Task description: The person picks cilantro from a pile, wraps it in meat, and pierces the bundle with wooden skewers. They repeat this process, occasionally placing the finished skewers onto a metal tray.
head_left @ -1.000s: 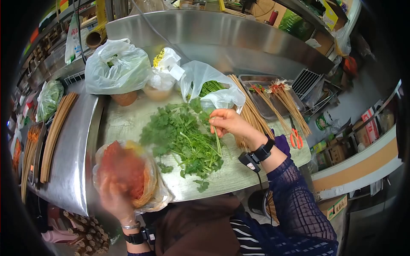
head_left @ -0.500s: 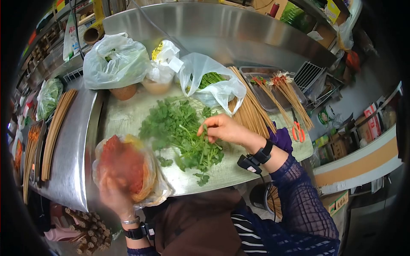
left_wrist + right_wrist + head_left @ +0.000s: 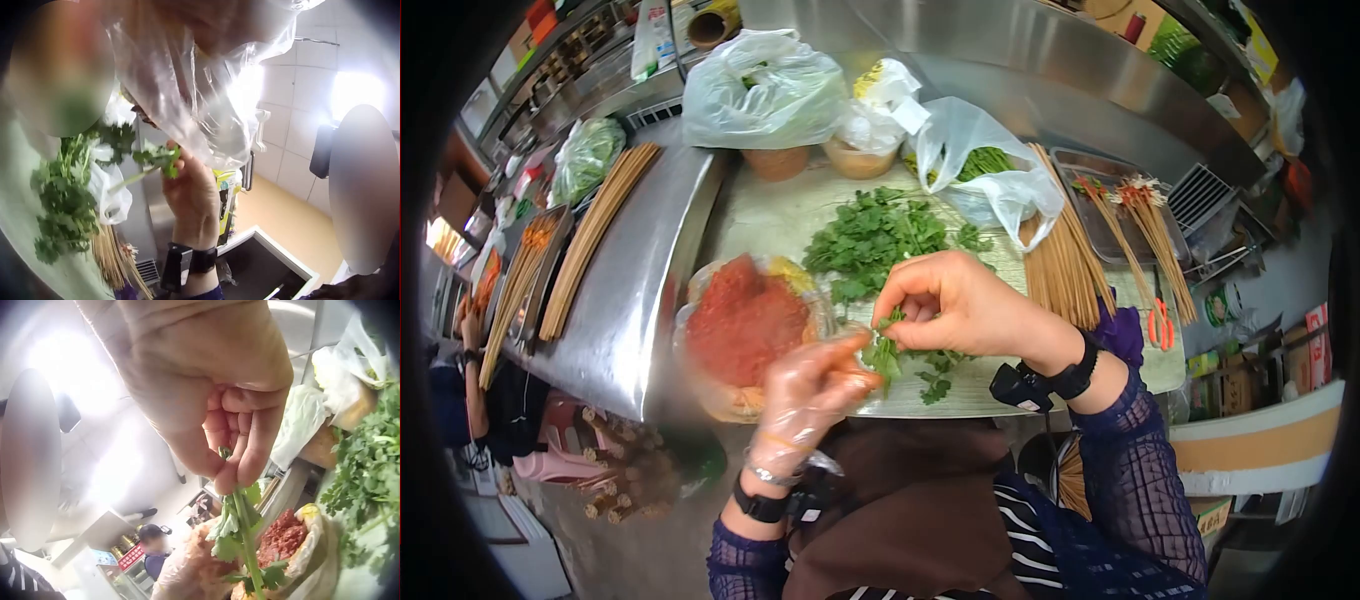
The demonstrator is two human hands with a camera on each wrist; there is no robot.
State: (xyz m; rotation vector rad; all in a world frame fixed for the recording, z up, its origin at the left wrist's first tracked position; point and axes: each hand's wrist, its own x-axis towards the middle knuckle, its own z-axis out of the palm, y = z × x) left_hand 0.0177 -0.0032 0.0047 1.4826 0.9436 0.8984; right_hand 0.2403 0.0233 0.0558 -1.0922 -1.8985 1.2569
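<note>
Green herb sprig [image 3: 249, 545] juts out from the pinching fingers [image 3: 259, 444] of the right hand [image 3: 215, 378]

On my feed I see orange-handled scissors [image 3: 1161, 325] near the right edge of the pale-green work surface [image 3: 745, 212], bamboo skewers [image 3: 1057, 272] beside them, and a bulging plastic bag [image 3: 760, 92] at its far-left corner.

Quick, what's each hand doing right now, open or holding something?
Left hand: gloved, can't tell whether it's open or holding something.
Right hand: closed, pinching a cilantro sprig.
</note>
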